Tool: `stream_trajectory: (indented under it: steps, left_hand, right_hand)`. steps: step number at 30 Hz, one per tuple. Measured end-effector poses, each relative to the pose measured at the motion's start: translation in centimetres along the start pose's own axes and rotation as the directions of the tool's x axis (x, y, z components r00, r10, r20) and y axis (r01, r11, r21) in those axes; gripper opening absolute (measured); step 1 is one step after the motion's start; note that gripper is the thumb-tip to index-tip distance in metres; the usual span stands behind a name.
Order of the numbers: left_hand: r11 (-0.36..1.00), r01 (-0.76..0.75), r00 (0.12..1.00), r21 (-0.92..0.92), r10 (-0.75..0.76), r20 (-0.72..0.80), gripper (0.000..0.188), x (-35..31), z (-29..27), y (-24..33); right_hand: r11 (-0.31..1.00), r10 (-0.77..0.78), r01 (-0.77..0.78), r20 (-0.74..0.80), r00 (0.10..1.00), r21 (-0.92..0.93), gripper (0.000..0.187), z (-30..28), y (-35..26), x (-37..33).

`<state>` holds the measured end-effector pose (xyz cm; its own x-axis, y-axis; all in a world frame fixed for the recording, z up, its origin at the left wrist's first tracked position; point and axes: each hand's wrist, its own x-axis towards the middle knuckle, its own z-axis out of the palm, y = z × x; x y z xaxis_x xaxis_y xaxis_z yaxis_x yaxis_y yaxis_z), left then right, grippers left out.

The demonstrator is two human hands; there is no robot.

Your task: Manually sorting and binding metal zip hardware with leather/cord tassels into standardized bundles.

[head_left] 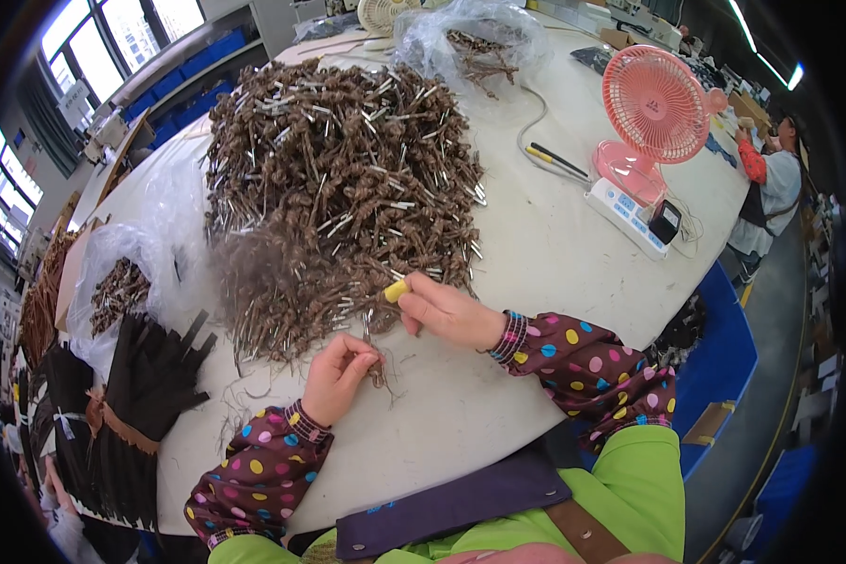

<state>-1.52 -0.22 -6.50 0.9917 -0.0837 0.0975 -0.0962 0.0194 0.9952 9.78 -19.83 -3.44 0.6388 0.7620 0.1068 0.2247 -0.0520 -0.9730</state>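
Observation:
A large heap of brown knotted cords with shiny, pale tips covers the table before me. At its near edge my left hand is closed, thumb and fingers pinching a small brown cord with loose threads. My right hand is just beyond and to the right, fingers curled beside the heap. A short yellow tube shows at its fingertips; whether it is worn on a finger or held, I cannot tell. A fuzzy, blurred brown patch lies over the heap's left front.
Bundled black strips and a clear bag of cords lie left. Another clear bag lies at the back. Right are a pink fan, power strip, pens and blue bin. A person stands beyond.

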Motion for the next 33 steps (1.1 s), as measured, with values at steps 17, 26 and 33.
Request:
stream_trajectory:
  steps: [17, 26, 33]
  left_hand:
    - [0.943, -0.124, 0.984, 0.307, 0.157, -0.084, 0.010, 0.6, 0.8, 1.1]
    - [0.918, -0.149, 0.984, 0.367, 0.175, -0.039, 0.009, 0.9, 0.8, 1.3]
    - [0.896, -0.141, 0.987, 0.421, 0.160, -0.012, 0.010, 0.9, 0.7, 1.6]
  right_hand:
    - [0.789, -0.189, 0.157, 0.008, 0.982, -0.594, 0.026, 2.1, -2.0, -2.9]
    - [0.684, -0.282, 0.238, 0.051, 0.958, -0.690, 0.023, 2.1, -2.0, -2.5]
    - [0.663, -0.320, 0.275, 0.067, 0.945, -0.696, 0.024, 1.8, -2.0, -2.6]
